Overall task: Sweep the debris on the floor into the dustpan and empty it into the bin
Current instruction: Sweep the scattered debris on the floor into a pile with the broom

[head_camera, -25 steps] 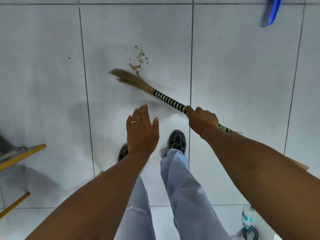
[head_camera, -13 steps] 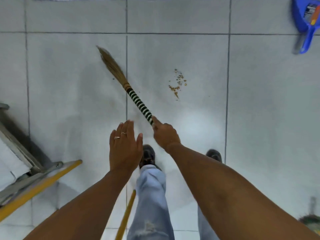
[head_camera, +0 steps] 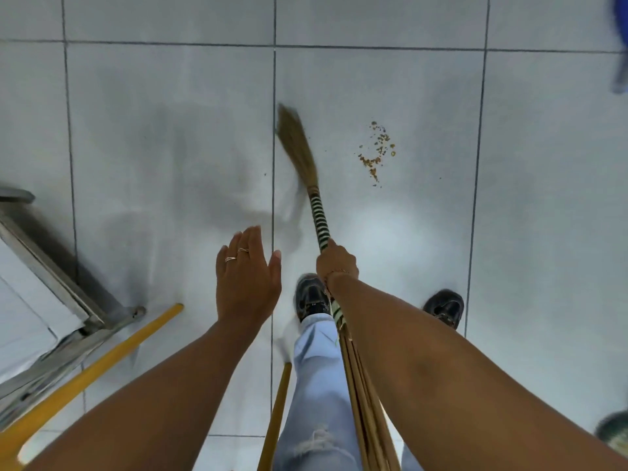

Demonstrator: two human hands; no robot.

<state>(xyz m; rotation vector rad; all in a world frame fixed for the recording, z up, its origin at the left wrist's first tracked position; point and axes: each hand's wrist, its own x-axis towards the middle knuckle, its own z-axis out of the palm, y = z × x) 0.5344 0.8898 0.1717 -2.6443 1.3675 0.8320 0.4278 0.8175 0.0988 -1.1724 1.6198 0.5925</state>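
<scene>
A small patch of brown debris [head_camera: 376, 153] lies on the pale tiled floor, ahead and to the right. My right hand [head_camera: 336, 263] is shut on the green-and-white striped handle of a straw broom [head_camera: 319, 212]. Its bristle tip [head_camera: 295, 137] is blurred and rests on the floor just left of the debris, apart from it. My left hand [head_camera: 246, 277] hovers flat with fingers apart, holding nothing, left of the broom handle. A blue dustpan [head_camera: 622, 56] shows only as a blurred strip at the top right edge. No bin is identifiable.
A metal-framed piece of furniture [head_camera: 51, 300] with yellow bars [head_camera: 102, 362] stands at the lower left. Another yellow pole [head_camera: 277, 413] runs beside my leg. My two dark shoes [head_camera: 311, 295] stand on the tiles below my hands. A dark round object [head_camera: 613, 433] sits at the lower right edge.
The broom head has swung from the far left back to the right, close to the debris. My view shifted, so the debris sits farther right and the dustpan is nearly out of view.
</scene>
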